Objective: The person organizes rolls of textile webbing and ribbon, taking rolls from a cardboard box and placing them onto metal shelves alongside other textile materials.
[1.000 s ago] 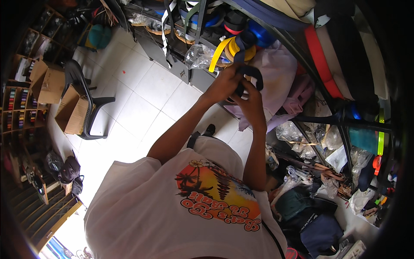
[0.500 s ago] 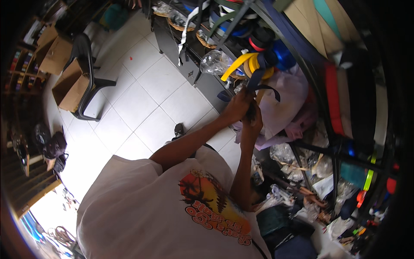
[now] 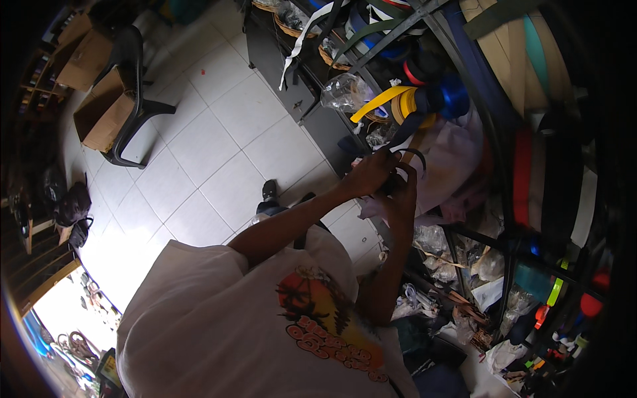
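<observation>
Both of my hands are together in front of the shelf rack, on a dark navy strap (image 3: 406,132) that runs down from among the rolls. My left hand (image 3: 366,175) is closed around the strap. Close against it, my right hand (image 3: 402,192) has its fingers bent around the strap's lower part, and a curled dark end (image 3: 418,156) arches over its fingertips. Between the palms is a dark patch I cannot make out. Just beyond the hands lie a yellow webbing roll (image 3: 381,101) with a loose tail and a shiny blue roll (image 3: 454,97).
A pale plastic bag (image 3: 448,156) hangs right beside my hands. Metal rack bars (image 3: 391,43) cross ahead, and wide strap rolls (image 3: 522,179) stand to the right. Plastic-wrapped goods (image 3: 431,239) crowd the lower right. A black chair (image 3: 136,99) with cardboard boxes (image 3: 109,123) stands left on the tiles.
My right hand's fingers have risen and bent around the strap beside my left hand. The curled strap end now sits closer over the right fingertips. The whole view has shifted slightly.
</observation>
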Demonstrator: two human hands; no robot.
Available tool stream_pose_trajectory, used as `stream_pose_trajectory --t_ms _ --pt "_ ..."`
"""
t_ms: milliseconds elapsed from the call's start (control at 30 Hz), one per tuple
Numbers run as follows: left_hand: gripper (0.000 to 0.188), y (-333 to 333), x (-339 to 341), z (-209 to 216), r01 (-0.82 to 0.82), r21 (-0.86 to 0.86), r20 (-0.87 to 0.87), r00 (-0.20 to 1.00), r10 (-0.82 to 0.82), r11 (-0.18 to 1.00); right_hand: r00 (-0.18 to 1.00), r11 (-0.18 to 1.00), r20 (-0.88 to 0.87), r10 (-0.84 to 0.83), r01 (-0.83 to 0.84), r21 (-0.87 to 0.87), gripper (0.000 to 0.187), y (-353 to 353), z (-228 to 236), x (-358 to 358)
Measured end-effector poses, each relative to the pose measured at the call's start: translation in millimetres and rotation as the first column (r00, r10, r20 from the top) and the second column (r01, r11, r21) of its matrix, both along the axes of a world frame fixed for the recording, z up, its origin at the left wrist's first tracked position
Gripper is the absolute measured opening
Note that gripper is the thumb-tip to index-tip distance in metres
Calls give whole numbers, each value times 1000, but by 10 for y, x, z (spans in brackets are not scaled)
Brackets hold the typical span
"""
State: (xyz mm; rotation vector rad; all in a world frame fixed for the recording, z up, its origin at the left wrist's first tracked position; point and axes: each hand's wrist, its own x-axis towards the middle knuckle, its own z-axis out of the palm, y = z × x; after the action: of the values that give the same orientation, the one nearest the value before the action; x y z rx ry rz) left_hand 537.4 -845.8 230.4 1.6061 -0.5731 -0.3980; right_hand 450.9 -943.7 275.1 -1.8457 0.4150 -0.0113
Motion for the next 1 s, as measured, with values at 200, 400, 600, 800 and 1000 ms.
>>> stream_pose_trajectory --t_ms 200,400,600,800,1000 --pt "43 -177 16 87 -194 -2 176 966 191 981 984 986 86 -153 158 -52 72 -28 -27 35" --pt "54 -271 -10 143 -446 -198 -742 650 164 873 782 860 465 -415 504 -80 55 407 -286 38" --pt "52 -127 -65 327 -401 -199 -674 718 172 894 852 895 463 -244 382 -231 59 395 -118 -4" --pt "35 60 18 312 -145 -203 7 989 150 968 984 919 173 -42 106 -379 61 89 352 -2" --pt "27 129 55 376 50 -37 494 869 -25 998 947 944 293 -129 208 -258 53 81 277 -8"
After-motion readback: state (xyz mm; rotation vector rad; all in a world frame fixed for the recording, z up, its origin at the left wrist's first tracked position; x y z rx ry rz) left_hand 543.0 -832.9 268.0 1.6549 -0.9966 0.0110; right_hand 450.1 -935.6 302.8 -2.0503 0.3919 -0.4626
